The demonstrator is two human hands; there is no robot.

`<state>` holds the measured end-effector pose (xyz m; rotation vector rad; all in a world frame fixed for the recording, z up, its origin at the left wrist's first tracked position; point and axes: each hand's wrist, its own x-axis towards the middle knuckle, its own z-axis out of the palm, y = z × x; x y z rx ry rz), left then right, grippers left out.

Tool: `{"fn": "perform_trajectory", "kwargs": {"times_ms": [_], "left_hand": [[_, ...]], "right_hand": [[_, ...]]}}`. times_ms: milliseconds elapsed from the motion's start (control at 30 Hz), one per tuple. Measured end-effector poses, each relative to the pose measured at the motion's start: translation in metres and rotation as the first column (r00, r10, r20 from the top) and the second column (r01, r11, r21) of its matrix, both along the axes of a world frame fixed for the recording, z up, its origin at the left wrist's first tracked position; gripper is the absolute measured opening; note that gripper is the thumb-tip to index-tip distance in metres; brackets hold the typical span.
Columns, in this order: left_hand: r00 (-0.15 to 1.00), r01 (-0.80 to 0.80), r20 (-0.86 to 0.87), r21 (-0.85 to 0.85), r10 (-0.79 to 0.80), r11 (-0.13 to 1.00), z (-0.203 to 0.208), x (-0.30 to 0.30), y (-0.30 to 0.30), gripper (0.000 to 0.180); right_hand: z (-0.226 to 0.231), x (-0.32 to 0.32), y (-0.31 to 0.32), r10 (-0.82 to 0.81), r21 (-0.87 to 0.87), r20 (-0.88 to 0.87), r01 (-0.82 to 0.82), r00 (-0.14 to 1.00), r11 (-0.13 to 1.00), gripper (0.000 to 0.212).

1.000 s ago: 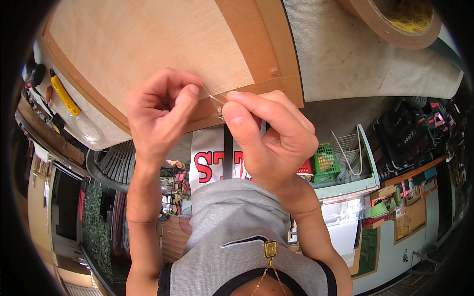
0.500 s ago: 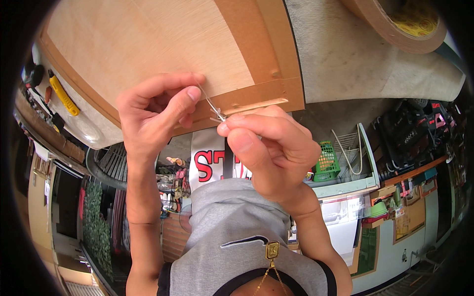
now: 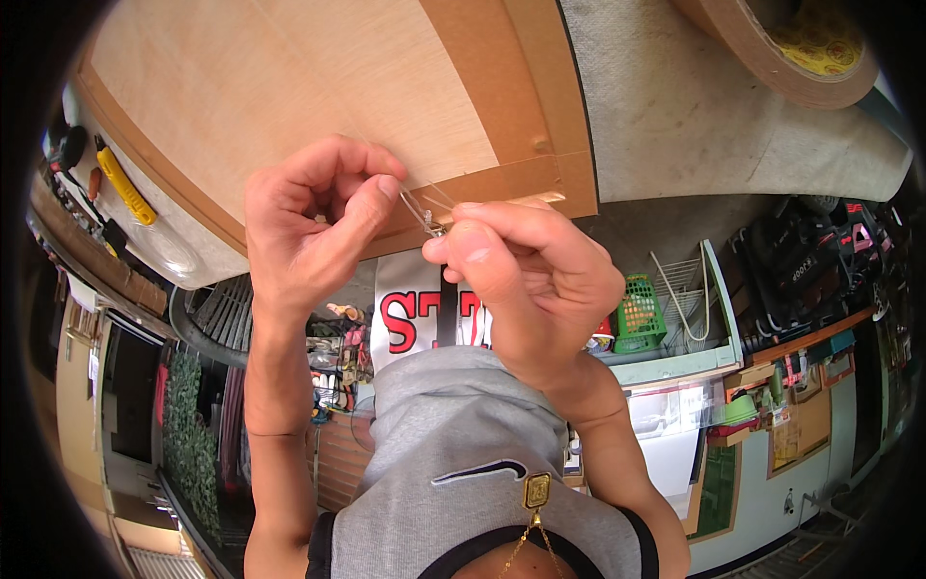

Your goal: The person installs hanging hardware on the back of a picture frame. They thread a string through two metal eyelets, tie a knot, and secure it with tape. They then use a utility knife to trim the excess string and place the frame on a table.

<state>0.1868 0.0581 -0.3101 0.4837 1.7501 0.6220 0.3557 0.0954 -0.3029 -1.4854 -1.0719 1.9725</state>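
Observation:
My left hand (image 3: 313, 222) pinches a thin, clear cord (image 3: 413, 204) between thumb and fingertips. The cord slants down to a small knot or twist beside a tiny shiny metal piece (image 3: 436, 230), too small to make out fully. My right hand (image 3: 531, 275) holds the cord and that piece between thumb and index finger, its other fingers curled. A fine strand arches above the right fingertips. Both hands are over the near edge of a wooden panel (image 3: 289, 77) bordered with brown tape (image 3: 516, 87).
A yellow cutter (image 3: 125, 181) lies left of the panel on a pale cloth-covered table (image 3: 666, 125). A large roll of brown tape (image 3: 820, 82) sits at the far right. Below the table stand a green basket (image 3: 639, 314) and a grey-rimmed stool (image 3: 207, 328).
My left hand has shifted slightly right, nearer my right fingertips. My right fingers have turned a little, and a thin strand now shows above them.

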Motion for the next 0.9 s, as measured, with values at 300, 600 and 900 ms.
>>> {"fn": "perform_trajectory", "kwargs": {"times_ms": [300,600,900], "left_hand": [[0.993,-0.075,-0.08,0.087,0.082,0.993,-0.003,0.007,-0.003,0.003],[0.993,-0.116,0.01,0.1,0.116,0.988,-0.004,0.001,-0.004,0.006],[0.993,-0.109,0.054,0.027,0.108,0.994,0.0,-0.002,0.0,0.012]], "right_hand": [[-0.011,-0.008,0.0,0.092,0.347,0.147,-0.138,0.985,0.928,0.014],[-0.013,-0.002,0.004,0.093,0.305,0.097,-0.119,0.991,0.945,0.01],[-0.01,0.008,0.001,-0.002,0.004,-0.046,0.002,0.999,1.0,0.008]]}}
